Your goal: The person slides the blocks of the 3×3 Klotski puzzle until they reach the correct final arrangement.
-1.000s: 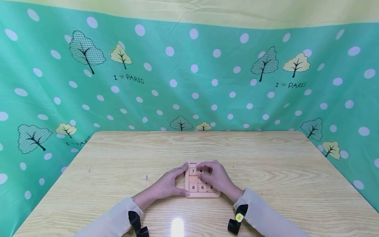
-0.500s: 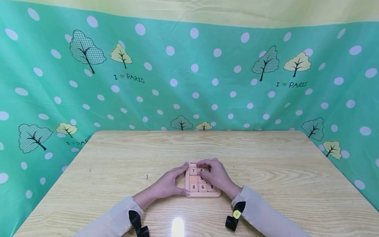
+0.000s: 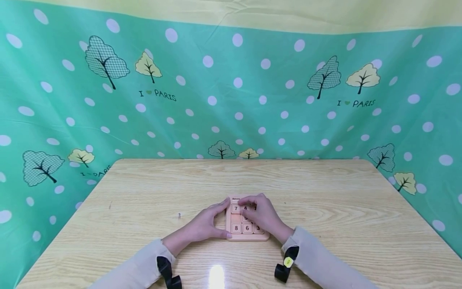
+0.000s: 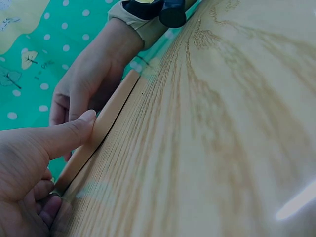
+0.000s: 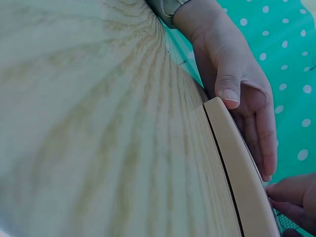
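A green curtain (image 3: 223, 80) with white dots, printed trees and a cream band along the top hung behind the work and down both sides. In front of it stood a pale wooden table (image 3: 325, 192). From the near edge came two light sleeves, the left sleeve (image 3: 133, 267) and the right sleeve (image 3: 325, 257).

The left hand (image 3: 203, 226) gripped the puzzle board (image 3: 249, 237) by its left side, thumb at the near corner, forefinger at the far one. The right hand (image 3: 265, 214) reached over the right side and stood in the way, hiding the right end of the middle row. Its thumb and forefinger bent towards each other over the upper tiles; whether they pinched one could not be told. The board lay flat on the table between the hands; both wrist views showed only its plain side wall.

A black strap circled each cuff, the left strap (image 3: 164, 267) and the right strap (image 3: 282, 273). Glare (image 3: 216, 277) shone on the wood nearby. The 7 tile (image 3: 236, 208), 8 tile (image 3: 236, 228) and 6 tile (image 3: 247, 228) showed fully; the right hand partly covered the 1 tile (image 3: 255, 207) and 5 tile (image 3: 246, 219). A yellow tag (image 3: 288, 262) sat on the right strap.
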`<state>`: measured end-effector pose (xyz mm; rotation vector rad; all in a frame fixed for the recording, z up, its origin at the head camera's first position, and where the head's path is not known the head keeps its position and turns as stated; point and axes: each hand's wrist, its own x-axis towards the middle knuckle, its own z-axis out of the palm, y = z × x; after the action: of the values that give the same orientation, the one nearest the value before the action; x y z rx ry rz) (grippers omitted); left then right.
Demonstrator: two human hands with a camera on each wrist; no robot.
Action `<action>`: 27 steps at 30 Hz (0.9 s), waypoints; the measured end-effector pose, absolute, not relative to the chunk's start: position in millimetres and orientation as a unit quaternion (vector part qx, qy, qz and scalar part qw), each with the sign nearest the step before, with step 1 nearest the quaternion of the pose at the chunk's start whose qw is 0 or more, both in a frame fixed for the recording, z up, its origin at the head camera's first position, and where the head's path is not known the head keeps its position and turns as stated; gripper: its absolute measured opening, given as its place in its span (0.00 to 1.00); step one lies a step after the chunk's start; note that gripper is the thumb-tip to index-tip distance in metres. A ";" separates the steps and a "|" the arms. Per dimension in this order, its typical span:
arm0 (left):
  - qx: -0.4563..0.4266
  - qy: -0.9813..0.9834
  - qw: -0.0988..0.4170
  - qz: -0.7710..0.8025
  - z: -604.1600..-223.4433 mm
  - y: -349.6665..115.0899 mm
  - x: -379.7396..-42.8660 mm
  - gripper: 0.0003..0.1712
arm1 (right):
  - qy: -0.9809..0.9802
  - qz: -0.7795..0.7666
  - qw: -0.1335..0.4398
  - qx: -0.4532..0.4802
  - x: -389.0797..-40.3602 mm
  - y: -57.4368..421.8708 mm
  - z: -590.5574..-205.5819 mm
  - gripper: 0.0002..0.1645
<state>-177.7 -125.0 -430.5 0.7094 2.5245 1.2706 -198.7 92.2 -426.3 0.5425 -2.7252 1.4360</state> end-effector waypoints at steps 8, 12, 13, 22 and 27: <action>0.241 0.860 0.115 0.435 -430.1 -124.1 -177.6 0.59 | -0.872 0.454 -0.010 0.180 -193.1 93.8 -425.4 0.12; 0.242 0.860 0.114 0.434 -429.9 -124.3 -177.5 0.59 | -0.872 0.452 -0.010 0.190 -188.7 95.2 -424.4 0.12; 0.242 0.860 0.113 0.434 -429.9 -124.4 -177.5 0.59 | -0.872 0.450 -0.010 0.191 -187.5 95.4 -424.3 0.12; 0.235 0.861 0.117 0.436 -430.5 -124.4 -177.4 0.59 | -0.867 0.452 -0.014 0.209 -178.7 98.4 -424.2 0.11; 0.237 0.861 0.118 0.435 -430.2 -124.1 -177.2 0.59 | -0.866 0.455 -0.021 0.207 -177.8 100.2 -424.9 0.11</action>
<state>-177.2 -124.1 -430.2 0.6921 2.5179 1.2742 -177.8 100.2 -424.9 0.6591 -2.7572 1.4477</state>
